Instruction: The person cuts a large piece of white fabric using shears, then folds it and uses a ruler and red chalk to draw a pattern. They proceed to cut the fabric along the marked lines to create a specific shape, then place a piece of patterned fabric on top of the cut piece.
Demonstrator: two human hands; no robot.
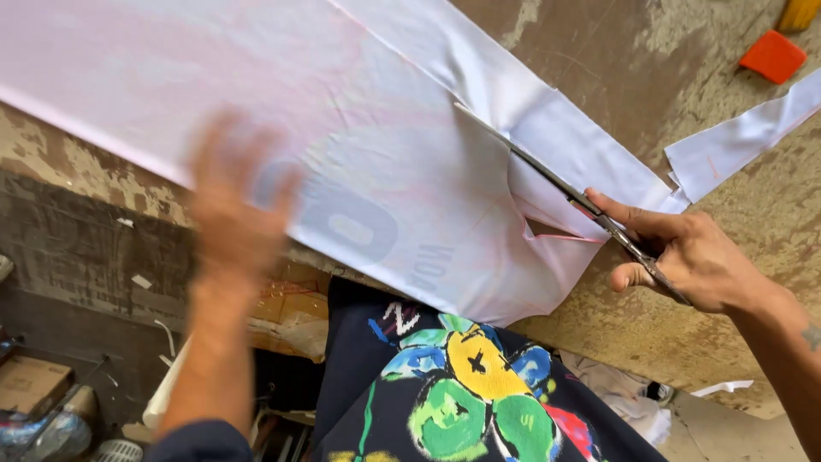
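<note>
Gripping a pair of long steel scissors (564, 188), the right hand (697, 257) sat at the right side of a worn, paint-flaked workbench (616, 77), its fingers clenched through the handles. The blades ran in a long diagonal from the hand up and to the left, their tip resting on a broad sheet of pale pink and white printed fabric (342, 120). That sheet lay spread across the bench and hung over its near edge; the cloth therefore lay up-left of the grip, along the blades' own axis. A notch with a thin pink edge already gaped in the cloth just left of the handles.

The left hand (235, 205) was blurred, fingers spread and holding nothing, over the sheet's lower left edge, well apart from the scissors. A loose strip of white fabric (735, 141) lay beyond the right hand, and a small orange block (772, 56) sat near the far right corner.
</note>
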